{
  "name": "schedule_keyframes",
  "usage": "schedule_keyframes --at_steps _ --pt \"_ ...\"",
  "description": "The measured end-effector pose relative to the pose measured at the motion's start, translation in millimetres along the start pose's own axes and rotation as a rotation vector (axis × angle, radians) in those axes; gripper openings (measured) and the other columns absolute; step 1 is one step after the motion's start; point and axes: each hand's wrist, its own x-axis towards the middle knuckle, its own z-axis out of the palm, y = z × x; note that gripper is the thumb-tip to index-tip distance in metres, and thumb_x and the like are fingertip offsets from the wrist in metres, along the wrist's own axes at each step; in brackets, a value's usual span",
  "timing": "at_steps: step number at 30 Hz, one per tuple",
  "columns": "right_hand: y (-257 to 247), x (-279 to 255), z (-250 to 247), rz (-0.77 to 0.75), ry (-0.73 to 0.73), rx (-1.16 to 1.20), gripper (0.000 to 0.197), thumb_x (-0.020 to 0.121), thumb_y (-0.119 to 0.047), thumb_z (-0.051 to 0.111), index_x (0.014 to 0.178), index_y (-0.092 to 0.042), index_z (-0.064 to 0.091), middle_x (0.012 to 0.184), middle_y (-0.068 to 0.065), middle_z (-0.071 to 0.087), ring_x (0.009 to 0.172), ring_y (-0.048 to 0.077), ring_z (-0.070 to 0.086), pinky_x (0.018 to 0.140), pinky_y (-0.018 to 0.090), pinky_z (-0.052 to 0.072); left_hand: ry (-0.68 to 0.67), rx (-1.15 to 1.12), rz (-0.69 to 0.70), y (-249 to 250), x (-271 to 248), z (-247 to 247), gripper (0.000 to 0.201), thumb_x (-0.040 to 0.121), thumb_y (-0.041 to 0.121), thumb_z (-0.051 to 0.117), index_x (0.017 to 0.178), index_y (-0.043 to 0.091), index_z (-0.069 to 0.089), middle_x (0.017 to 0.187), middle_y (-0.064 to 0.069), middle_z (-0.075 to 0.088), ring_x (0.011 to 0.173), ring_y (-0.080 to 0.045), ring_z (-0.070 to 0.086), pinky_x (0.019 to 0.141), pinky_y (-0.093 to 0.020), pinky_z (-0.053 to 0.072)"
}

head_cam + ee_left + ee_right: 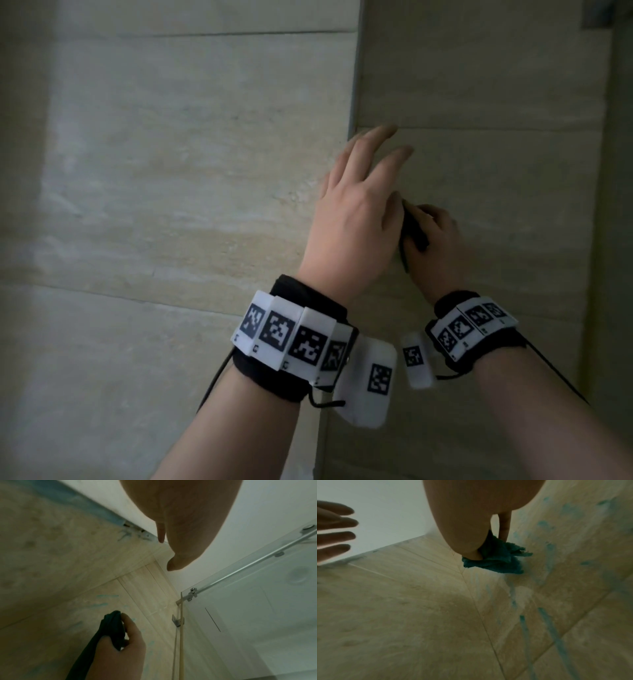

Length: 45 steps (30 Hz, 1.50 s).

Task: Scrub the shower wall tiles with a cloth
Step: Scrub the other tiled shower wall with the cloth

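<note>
The right hand [433,243] clutched a dark teal cloth [498,557], fingers curled round it so that the bunched fabric stuck out beyond the fingertips and pressed against the beige shower wall tiles [479,178] just right of the inner corner. From the left wrist camera the cloth [111,626] ran up through the curled fingers of the right hand [123,646], with a long dark tail of it hanging down past the wrist. In the head view only a dark sliver of cloth [412,229] showed between the two hands, the rest hidden by the left hand.

The left hand [356,212] held nothing; its fingers [337,524] were spread and straight, reaching toward the corner just above and left of the right hand. Whether its fingertips touched the tile could not be told.

Bluish-green smears [554,632] streaked the tiles below and beside the cloth. A glass shower panel [257,601] with a metal rail [240,569] stood to the right. Both wrists wore black bands with white marker tags [294,335]
</note>
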Motion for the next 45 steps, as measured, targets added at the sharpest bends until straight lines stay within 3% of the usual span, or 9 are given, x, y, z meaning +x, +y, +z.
schedule_keyframes --at_steps 7,10,14,18,21,26,35,41,45 --pt "-4.2 42.6 2.9 0.017 -0.005 -0.024 0.051 0.089 -0.001 0.06 0.138 -0.006 0.047 0.135 0.024 0.043 0.122 0.039 0.039 0.1 0.038 0.035 0.05 0.049 -0.13 -19.9 28.7 -22.8 0.064 0.087 0.004 0.056 0.146 0.011 0.034 0.158 -0.007 0.02 0.148 -0.023 0.006 0.117 -0.03 0.008" --pt "-10.5 63.7 4.9 -0.021 0.05 -0.04 0.052 0.083 0.004 0.064 0.132 0.006 0.049 0.131 0.033 0.041 0.119 0.045 0.04 0.096 0.033 0.032 -0.022 0.106 -0.224 -33.0 34.5 -25.2 0.074 0.092 0.017 0.054 0.154 0.017 0.012 0.162 0.002 0.003 0.147 -0.013 -0.009 0.115 -0.024 -0.005" --pt "-13.4 91.5 4.4 -0.012 0.043 -0.096 0.037 0.086 -0.01 0.064 0.12 0.005 0.059 0.127 0.025 0.05 0.117 0.041 0.04 0.097 0.041 0.033 -0.103 0.248 -0.194 -44.0 35.2 -24.7 0.083 0.093 0.037 0.053 0.154 0.021 -0.001 0.161 0.006 -0.007 0.146 -0.008 -0.015 0.11 -0.016 -0.019" --pt "-14.9 111.6 1.7 0.039 0.047 -0.221 0.031 0.092 -0.022 0.055 0.118 -0.004 0.057 0.122 0.014 0.058 0.119 0.031 0.039 0.096 0.04 0.025 -0.128 0.304 -0.179 -46.7 36.2 -27.2 0.083 0.091 0.038 0.052 0.154 0.024 0.0 0.161 0.007 -0.008 0.146 -0.008 -0.015 0.115 -0.022 -0.015" --pt "-15.4 120.3 4.2 0.005 0.09 -0.144 0.032 0.093 -0.018 0.05 0.12 0.0 0.054 0.115 0.02 0.057 0.11 0.035 0.049 0.095 0.044 0.033 -0.13 0.33 -0.18 -45.9 36.4 -26.7 0.082 0.091 0.037 0.052 0.154 0.023 0.0 0.161 0.008 -0.008 0.146 -0.007 -0.015 0.117 -0.024 -0.013" --pt "-14.6 126.8 10.8 -0.184 0.082 0.0 0.04 0.091 -0.001 0.049 0.131 0.001 0.048 0.111 0.028 0.051 0.087 0.036 0.053 0.069 0.042 0.047 -0.129 0.376 -0.192 -44.7 36.1 -25.1 0.081 0.091 0.038 0.05 0.154 0.023 0.001 0.161 0.009 -0.008 0.145 -0.004 -0.015 0.118 -0.025 -0.011" --pt "-12.0 118.9 8.0 -0.208 0.018 -0.071 0.034 0.088 0.006 0.048 0.12 0.001 0.059 0.123 0.033 0.044 0.108 0.045 0.046 0.087 0.047 0.043 -0.149 0.434 -0.199 -43.3 36.1 -25.6 0.082 0.09 0.039 0.047 0.154 0.02 -0.001 0.161 0.004 -0.008 0.147 -0.01 -0.013 0.118 -0.028 -0.011" --pt "-7.0 105.9 2.4 -0.038 0.007 -0.049 0.037 0.092 -0.024 0.049 0.118 0.002 0.058 0.118 0.028 0.041 0.106 0.036 0.045 0.088 0.036 0.04 -0.15 0.429 -0.189 -41.0 34.6 -24.9 0.081 0.087 0.037 0.046 0.154 0.016 0.007 0.162 -0.001 -0.001 0.148 -0.015 -0.006 0.119 -0.029 -0.009" --pt "-10.0 102.2 4.0 -0.014 -0.013 -0.115 0.036 0.096 -0.008 0.049 0.13 0.003 0.051 0.125 0.031 0.041 0.11 0.04 0.045 0.092 0.041 0.04 -0.146 0.448 -0.175 -43.7 33.1 -23.2 0.082 0.087 0.038 0.046 0.154 0.014 0.006 0.162 -0.002 -0.001 0.148 -0.016 -0.006 0.119 -0.031 -0.008"
